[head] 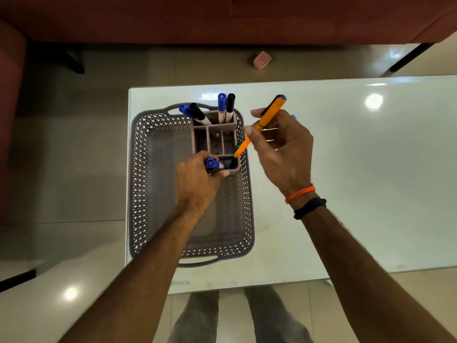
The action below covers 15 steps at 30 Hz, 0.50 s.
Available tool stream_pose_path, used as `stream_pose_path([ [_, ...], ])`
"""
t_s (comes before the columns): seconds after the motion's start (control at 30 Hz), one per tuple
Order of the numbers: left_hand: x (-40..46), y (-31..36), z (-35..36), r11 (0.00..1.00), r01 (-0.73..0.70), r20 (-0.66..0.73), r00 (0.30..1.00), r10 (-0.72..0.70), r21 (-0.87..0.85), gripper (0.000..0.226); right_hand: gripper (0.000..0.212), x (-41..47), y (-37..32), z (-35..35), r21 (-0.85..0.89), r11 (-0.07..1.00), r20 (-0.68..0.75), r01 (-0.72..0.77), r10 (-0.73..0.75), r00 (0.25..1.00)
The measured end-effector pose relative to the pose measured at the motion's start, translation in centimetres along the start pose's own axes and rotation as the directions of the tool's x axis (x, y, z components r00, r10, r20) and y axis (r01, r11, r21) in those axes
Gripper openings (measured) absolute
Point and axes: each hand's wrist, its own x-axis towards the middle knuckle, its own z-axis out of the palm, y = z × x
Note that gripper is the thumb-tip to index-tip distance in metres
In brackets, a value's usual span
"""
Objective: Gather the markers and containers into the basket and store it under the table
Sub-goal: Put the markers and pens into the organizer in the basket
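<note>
A grey perforated basket [141,184] with two handles sits on the white table's left part. Inside its far right corner stands a compartmented organizer [214,126]. Blue-capped and black-capped markers [226,105] stand upright in its far cells, two more markers [194,112] lean left. My left hand [196,180] reaches into the basket and grips a blue-capped marker [212,163] at the organizer's near cell. My right hand [282,147] hovers beside the basket's right rim, holding an orange pen [264,121] slanted, its tip over the organizer's near right corner.
The white glossy table [346,169] stretches right of the basket. A small pink block [262,60] lies on the tiled floor beyond the table. A red sofa [222,18] lines the far side and left. My legs show below the table's near edge.
</note>
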Motion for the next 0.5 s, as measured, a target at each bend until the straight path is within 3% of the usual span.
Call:
stream_pose_path([
  [0.27,-0.1,-0.1,-0.1,1.0,-0.006,-0.015,1.0,0.005,-0.031,0.036,0.017,-2.0,1.4,2.3,-0.258,0.965,0.184,0.052,-0.004,0.983],
  [0.5,-0.3,0.0,0.1,0.999,0.025,-0.027,0.999,-0.026,-0.038,0.034,0.025,-2.6,1.5,2.9,-0.333,0.94,0.215,0.079,-0.006,0.977],
])
